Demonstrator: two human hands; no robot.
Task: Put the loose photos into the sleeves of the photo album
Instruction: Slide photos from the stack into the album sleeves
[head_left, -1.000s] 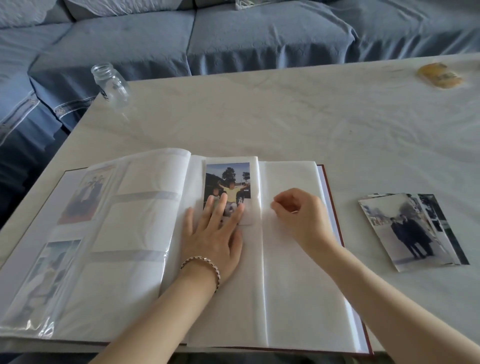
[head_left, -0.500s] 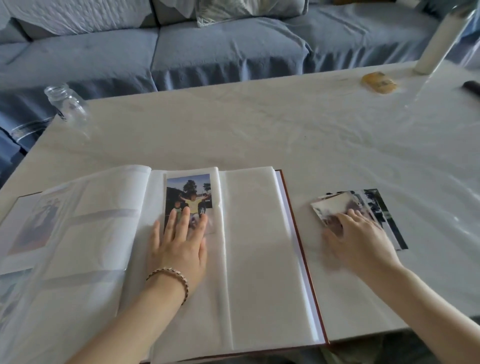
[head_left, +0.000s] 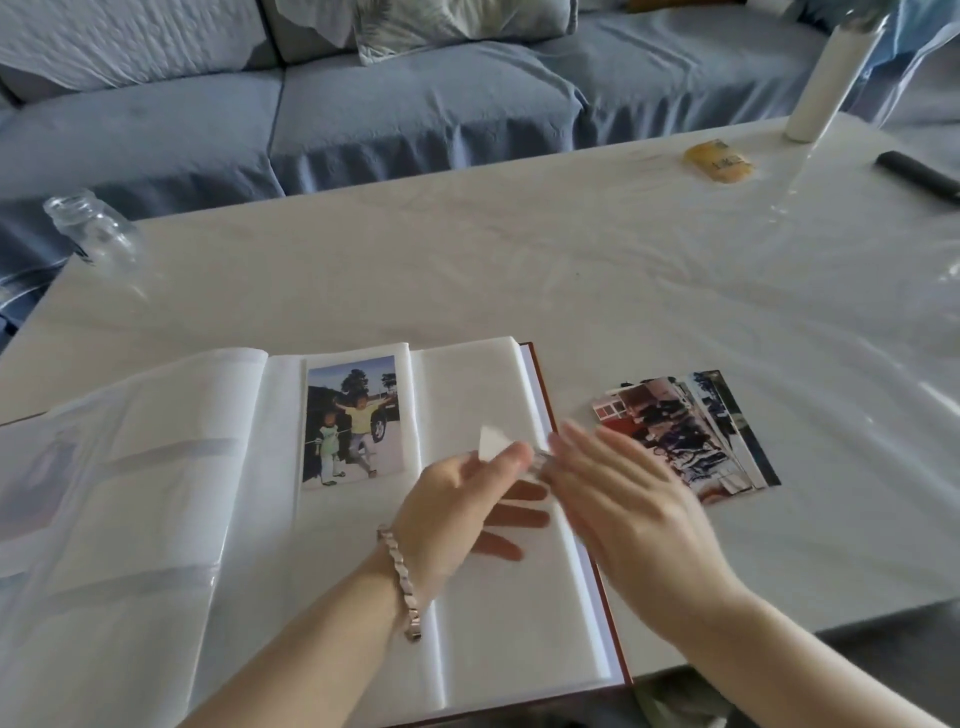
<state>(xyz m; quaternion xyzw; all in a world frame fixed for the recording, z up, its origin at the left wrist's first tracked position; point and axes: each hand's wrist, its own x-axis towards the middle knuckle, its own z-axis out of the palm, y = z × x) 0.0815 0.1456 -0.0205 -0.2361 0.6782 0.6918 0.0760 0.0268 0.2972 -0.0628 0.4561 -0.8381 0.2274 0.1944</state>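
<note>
The photo album (head_left: 467, 649) lies open at the table's near edge, and one colour photo (head_left: 353, 421) of two children sits in a sleeve at the top of its right page. My left hand (head_left: 457, 509), with a bracelet on the wrist, hovers over that page and pinches a loose photo (head_left: 491, 441), of which only a white corner shows above the thumb. My right hand (head_left: 623, 504) is just to its right, blurred, with straight fingers whose tips are at the photo's edge. A pile of loose photos (head_left: 691, 431) lies on the table right of the album.
A glass jar (head_left: 88, 228) stands at the table's far left corner. A yellow packet (head_left: 719, 161), a white bottle (head_left: 826, 78) and a black object (head_left: 919, 176) are at the far right. A blue sofa (head_left: 415, 104) runs behind the table.
My right hand went to the pile, took the top photo and brought it over the album. My left hand lifted off the sleeved photo and now pinches the new one.
</note>
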